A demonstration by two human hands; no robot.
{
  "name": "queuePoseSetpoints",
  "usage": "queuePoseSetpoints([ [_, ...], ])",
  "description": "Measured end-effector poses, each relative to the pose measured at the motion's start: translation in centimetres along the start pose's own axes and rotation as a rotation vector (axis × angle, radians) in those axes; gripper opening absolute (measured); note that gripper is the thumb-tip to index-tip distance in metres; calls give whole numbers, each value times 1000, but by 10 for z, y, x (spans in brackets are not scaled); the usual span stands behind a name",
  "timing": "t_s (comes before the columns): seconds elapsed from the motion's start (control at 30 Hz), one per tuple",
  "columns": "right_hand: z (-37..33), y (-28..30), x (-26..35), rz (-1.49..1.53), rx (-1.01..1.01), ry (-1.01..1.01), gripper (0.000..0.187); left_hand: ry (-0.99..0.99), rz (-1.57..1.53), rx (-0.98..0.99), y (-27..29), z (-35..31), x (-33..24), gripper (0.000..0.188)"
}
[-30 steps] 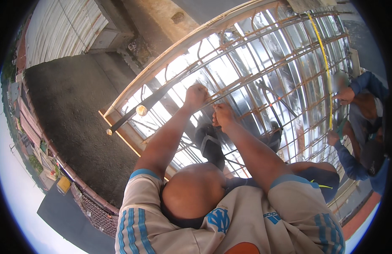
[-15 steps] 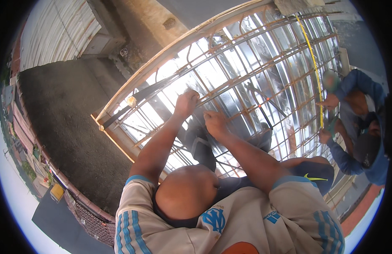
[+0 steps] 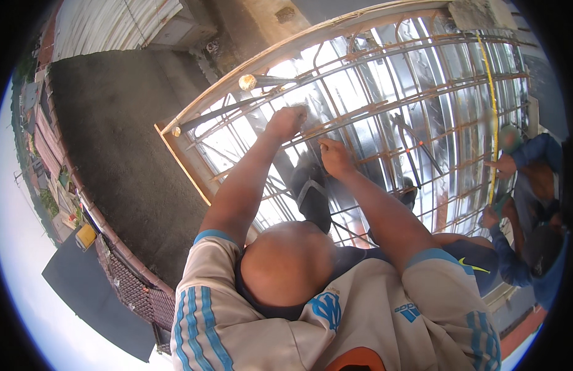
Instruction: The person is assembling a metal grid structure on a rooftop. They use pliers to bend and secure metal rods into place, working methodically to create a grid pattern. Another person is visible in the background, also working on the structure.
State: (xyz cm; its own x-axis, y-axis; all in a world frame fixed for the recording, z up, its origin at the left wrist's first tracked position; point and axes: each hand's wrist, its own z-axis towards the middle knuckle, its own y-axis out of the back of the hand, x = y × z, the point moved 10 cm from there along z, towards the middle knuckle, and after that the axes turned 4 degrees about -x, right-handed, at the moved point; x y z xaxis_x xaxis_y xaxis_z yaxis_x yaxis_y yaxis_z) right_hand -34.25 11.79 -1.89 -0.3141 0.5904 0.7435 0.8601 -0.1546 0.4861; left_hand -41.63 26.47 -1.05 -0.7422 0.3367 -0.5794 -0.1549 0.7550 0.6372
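My left hand (image 3: 287, 123) is closed in a fist beside a steel reinforcing bar (image 3: 351, 116) of the rusty rebar mesh. Just to its right and nearer to me, my right hand (image 3: 337, 158) is closed too, thumb and fingertips pressed together by the same bar. Whatever either hand may hold is too small to see. A pair of long-handled pincers (image 3: 419, 143) with orange-red marks lies spread on the mesh, right of my right hand. Shiny corrugated metal sheeting (image 3: 367, 68) lies under the bars. My bent knee (image 3: 286, 263) is close below my forearms.
A wooden form board (image 3: 200, 102) borders the mesh, with two dark round-ended bars (image 3: 247, 82) at its left corner. On the right, a co-worker (image 3: 534, 185) holds a yellow tape measure (image 3: 493, 117) across the bars. A dark concrete surface (image 3: 125, 142) lies beyond the left edge.
The view has shifted, so mesh, hands and pincers appear farther right and higher. Both my hands stay closed at about the same bar. The co-worker's hands remain at the tape measure.
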Motion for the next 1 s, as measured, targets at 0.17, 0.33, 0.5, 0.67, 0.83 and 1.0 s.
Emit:
queuePoseSetpoints([
  [0.17,-5,-19,-3,-138,102,48,24,80,242,25,-8,-25,3,23],
  [0.33,-21,-16,29,-137,275,-9,30,-73,157,-304,-2,-58,-15,19],
  [0.5,-19,-18,34,-137,281,88,28,-89,119,-414,3,-64,-15,13],
  [0.67,-12,-33,27,-101,346,88,29,4,87,-415,-2,-69,15,7],
  [0.83,-13,-44,26,-120,333,108,31,12,61,-425,11,-74,11,12],
  [1.0,-14,-41,29,-72,278,59,28,12,-25,-367,12,-76,16,6],
])
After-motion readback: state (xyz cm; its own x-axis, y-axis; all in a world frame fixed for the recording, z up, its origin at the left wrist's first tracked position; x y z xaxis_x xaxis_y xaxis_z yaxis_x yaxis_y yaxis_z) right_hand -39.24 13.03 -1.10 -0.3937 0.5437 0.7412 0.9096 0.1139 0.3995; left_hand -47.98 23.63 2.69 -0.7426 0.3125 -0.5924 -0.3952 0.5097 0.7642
